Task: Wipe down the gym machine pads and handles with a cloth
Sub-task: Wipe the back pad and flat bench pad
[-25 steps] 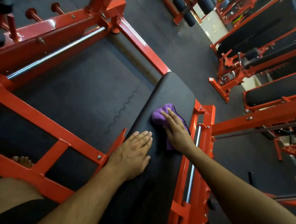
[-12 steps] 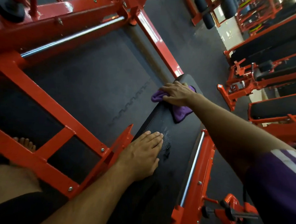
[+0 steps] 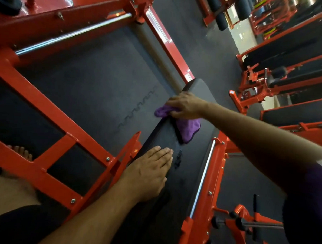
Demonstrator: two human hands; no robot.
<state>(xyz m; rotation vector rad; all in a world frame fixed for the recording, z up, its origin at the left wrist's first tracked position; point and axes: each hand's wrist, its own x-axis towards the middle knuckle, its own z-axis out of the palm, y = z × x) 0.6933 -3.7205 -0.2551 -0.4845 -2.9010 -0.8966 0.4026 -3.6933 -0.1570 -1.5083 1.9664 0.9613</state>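
A long black pad (image 3: 195, 156) of a red gym machine runs from the bottom centre up to the middle of the view. A purple cloth (image 3: 188, 128) lies on its far part, one end hanging over the pad's left edge. My right hand (image 3: 186, 105) presses on the cloth at that left edge, fingers spread over it. My left hand (image 3: 149, 172) lies flat on the pad nearer to me, fingers straight. A small dark wet mark (image 3: 178, 160) shows just beyond its fingertips.
Red frame beams (image 3: 47, 107) cross the left side over dark rubber floor mats (image 3: 95, 86). A chrome rail (image 3: 202, 178) runs along the pad's right side. More red machines with black pads (image 3: 286, 53) stand at the right. My bare toes (image 3: 20, 150) show at the left.
My right hand has carried the cloth up the pad and across to its left edge, then drawn it slightly back toward me. My left hand has stayed flat in place.
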